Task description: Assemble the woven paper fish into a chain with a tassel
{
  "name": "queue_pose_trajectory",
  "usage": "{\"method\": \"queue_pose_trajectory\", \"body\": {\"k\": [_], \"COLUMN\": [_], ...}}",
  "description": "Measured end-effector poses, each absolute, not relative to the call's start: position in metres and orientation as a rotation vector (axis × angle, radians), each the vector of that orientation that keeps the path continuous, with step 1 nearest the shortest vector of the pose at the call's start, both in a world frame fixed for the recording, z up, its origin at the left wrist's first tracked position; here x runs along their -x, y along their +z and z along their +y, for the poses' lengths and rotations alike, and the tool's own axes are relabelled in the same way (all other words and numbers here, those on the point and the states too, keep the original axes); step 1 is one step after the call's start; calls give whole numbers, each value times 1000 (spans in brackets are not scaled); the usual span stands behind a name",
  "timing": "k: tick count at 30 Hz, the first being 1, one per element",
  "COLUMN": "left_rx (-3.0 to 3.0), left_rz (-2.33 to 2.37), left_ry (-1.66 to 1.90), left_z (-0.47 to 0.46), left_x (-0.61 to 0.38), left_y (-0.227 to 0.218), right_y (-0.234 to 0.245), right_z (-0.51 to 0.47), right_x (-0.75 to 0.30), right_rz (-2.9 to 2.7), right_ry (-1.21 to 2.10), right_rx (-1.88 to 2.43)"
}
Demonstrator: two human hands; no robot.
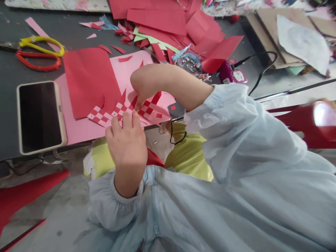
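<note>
Dark table (pixel 9 75) | pink sheet (pixel 77 132); phone (pixel 39 117) at its 9 o'clock, red paper pile (pixel 160 21) at 1, checkered paper (pixel 102 116) at 5 | left hand (pixel 127 141) flat-fingered on checks; right hand (pixel 145 82) curled, grip unclear | grey floor (pixel 63 206) at 6

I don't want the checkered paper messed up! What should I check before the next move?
1. Left hand on the checkered paper: ok, its fingertips rest there.
2. Right hand gripping firmly: cannot tell, its fingers are partly hidden.
3. Scissors away from both hands: ok, they lie at far left.
4. Phone off the checkered paper: ok, it lies to the left.
5. Pink sheet free of scraps: not ok, a red scrap lies on it.
</note>
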State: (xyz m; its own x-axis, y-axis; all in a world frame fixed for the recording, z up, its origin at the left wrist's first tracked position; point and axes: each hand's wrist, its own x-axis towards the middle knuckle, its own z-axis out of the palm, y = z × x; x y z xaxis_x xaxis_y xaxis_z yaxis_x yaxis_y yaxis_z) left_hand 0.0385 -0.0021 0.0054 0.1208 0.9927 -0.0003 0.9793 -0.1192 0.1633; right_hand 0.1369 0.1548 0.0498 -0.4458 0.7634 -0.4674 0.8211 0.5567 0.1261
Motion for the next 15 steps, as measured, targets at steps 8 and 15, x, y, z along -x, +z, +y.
{"method": "queue_pose_trajectory", "body": {"k": [8, 15], "left_rx": [-2224, -2242], "left_rz": [1962, 1976], "left_ry": [142, 169], "left_z": [-5, -7], "left_x": [-37, -39], "left_y": [9, 8], "right_y": [53, 43], "right_z": [150, 153], "right_x": [-149, -146], "right_rz": [2400, 2450], "right_ry": [-176, -217], "right_rx": [-1319, -1299]}}
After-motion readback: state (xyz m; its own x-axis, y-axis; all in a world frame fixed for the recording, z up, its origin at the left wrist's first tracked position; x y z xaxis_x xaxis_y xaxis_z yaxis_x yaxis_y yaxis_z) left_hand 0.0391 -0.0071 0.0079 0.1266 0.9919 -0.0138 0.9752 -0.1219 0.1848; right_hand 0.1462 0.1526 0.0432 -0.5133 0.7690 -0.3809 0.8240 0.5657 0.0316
